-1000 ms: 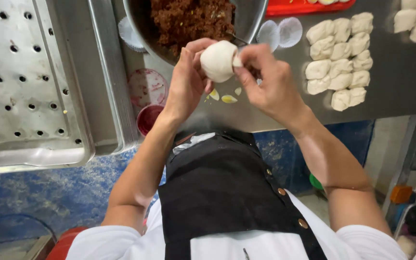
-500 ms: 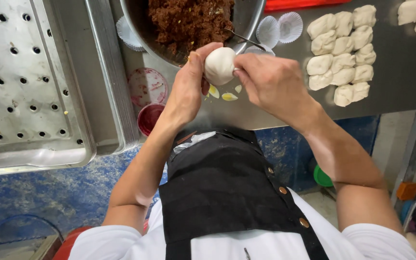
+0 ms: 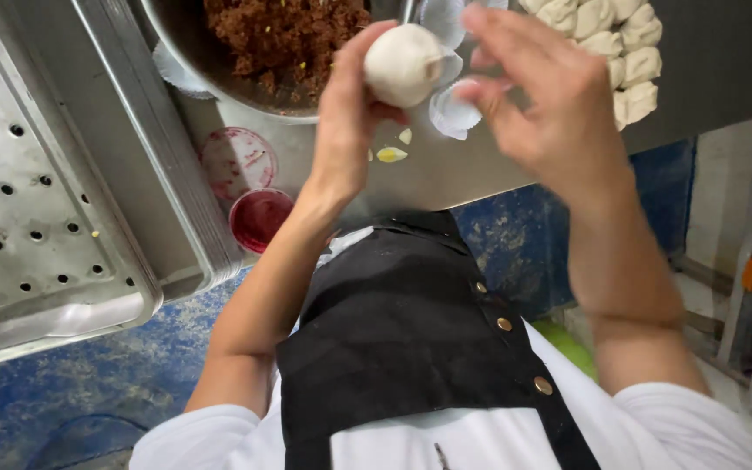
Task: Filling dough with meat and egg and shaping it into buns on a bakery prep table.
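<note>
While the left hand (image 3: 350,130) curled its fingers up around a dough ball (image 3: 404,64), the ball sat at the fingertips, raised above the steel desk (image 3: 446,170) and just in front of the rim of a metal bowl (image 3: 186,52). It looked smooth, pale cream-white and round, with a closed, faintly floury surface and no filling showing. The right hand (image 3: 550,104) hovered just beside it, fingers loosely spread and half open, holding nothing; its fingertips were near the ball, though whether they touched it could not be told. Inside the bowl lay a dark reddish-brown minced filling (image 3: 285,35). White paper cups (image 3: 453,111) lay on the desk under the hands, and two small yellowish scraps (image 3: 391,154) lay near the wrist. Shaped dough pieces (image 3: 607,35) sat in rows to the right. A small red-stained dish (image 3: 259,218) and a clear stained lid (image 3: 238,162) stood by a perforated steel tray (image 3: 36,191) on the left.
</note>
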